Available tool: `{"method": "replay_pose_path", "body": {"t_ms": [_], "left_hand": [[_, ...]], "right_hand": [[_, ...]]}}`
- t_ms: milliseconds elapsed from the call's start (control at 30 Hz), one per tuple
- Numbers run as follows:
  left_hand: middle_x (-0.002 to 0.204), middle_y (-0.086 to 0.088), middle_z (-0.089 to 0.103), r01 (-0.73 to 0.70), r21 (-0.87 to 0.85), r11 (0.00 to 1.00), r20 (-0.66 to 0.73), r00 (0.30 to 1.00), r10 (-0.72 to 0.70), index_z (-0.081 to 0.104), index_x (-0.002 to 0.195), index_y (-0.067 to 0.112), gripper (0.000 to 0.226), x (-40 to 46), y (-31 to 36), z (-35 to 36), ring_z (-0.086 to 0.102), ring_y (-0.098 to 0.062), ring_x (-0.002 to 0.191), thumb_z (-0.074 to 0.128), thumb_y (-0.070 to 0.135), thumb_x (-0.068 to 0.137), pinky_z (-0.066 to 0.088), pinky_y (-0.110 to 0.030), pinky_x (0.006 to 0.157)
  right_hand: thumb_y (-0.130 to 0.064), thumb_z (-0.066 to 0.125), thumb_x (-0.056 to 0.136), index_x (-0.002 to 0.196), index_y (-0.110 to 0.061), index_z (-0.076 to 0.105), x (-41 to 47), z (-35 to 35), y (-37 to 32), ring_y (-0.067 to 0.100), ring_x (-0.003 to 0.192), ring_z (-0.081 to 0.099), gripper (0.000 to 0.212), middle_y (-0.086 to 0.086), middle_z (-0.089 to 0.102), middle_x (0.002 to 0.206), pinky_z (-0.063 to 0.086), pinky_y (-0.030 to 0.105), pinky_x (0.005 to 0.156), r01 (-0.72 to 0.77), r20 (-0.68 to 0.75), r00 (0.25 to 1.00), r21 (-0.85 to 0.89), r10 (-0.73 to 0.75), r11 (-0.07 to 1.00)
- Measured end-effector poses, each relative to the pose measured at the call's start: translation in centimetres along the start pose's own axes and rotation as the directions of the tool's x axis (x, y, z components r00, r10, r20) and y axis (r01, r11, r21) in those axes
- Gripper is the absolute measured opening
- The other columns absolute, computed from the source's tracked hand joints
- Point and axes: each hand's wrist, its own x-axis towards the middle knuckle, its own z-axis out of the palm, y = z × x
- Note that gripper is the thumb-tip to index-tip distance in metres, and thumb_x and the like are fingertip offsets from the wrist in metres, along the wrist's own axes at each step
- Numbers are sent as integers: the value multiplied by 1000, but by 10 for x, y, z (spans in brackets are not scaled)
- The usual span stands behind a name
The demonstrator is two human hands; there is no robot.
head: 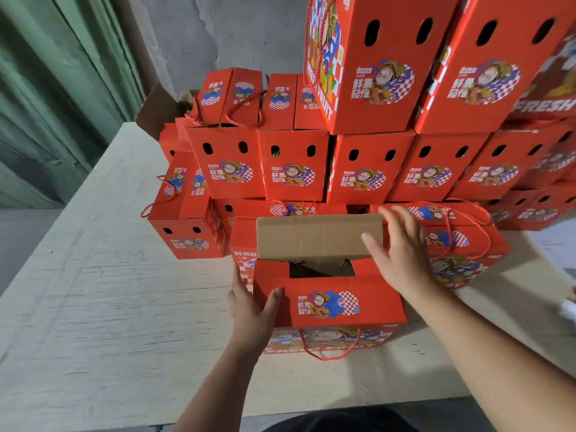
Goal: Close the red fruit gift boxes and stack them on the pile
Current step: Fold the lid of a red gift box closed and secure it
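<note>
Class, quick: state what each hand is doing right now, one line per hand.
Left hand: grips the near left corner of the open box, thumb on top.
Right hand: open, fingers straight against the raised cardboard flap.

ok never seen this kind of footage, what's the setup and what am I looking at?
There is no robot here. One wide-angle camera is worn on a person's head and looks down at their two bare hands. On the pale table in front sits a red gift box, its brown inner flap upright and the top open. The left hand holds the box's left corner, thumb on the front panel. The right hand, fingers spread, touches the flap's right end. Behind stands a pile of boxes, some with lids open.
</note>
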Motion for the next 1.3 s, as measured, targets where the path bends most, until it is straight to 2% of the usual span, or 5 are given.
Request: {"method": "replay_pose_path", "body": {"t_ms": [200,400,533,900,1300], "left_hand": [[160,-16,32,234,-267,935,91,972,-217,-13,163,38,118,6,8,-4,45,-36,143,80,29,92,43,-60,114],[158,-3,24,-2,52,999,-84,996,6,2,165,34,102,-3,5,0,27,-29,150,73,47,93,27,-56,124],[157,4,47,-582,592,558,204,778,595,45,157,31,71,12,9,-10,35,-29,145,56,52,90,28,-46,119],[116,-10,64,-662,745,-84,609,623,490,63,140,26,61,59,48,-3,59,-32,96,42,61,95,50,-44,83],[173,-8,13,-720,685,111,687,690,228,0,167,30,96,44,41,-6,5,-29,160,5,86,89,-5,-49,130]], "right_hand": [[-85,47,83,81,-27,55,33,-31,-2,7,66,53,60,-16,50,67,37,34,63,-287,441,882,228,164,930],[-89,53,71,157,-59,8,7,-13,5,14,142,34,102,-17,33,154,31,39,116,159,830,558,-113,5,981],[-97,15,74,151,-65,-13,11,-11,8,15,124,48,88,-16,44,141,35,29,91,447,781,599,-140,-179,884],[-76,20,95,156,-56,-16,-21,13,1,28,131,39,73,0,33,152,32,43,109,413,677,732,-350,-77,841],[-93,16,84,141,-58,-42,-31,1,-19,22,153,-32,88,0,-36,166,-20,45,121,190,815,570,-252,102,949]]}}
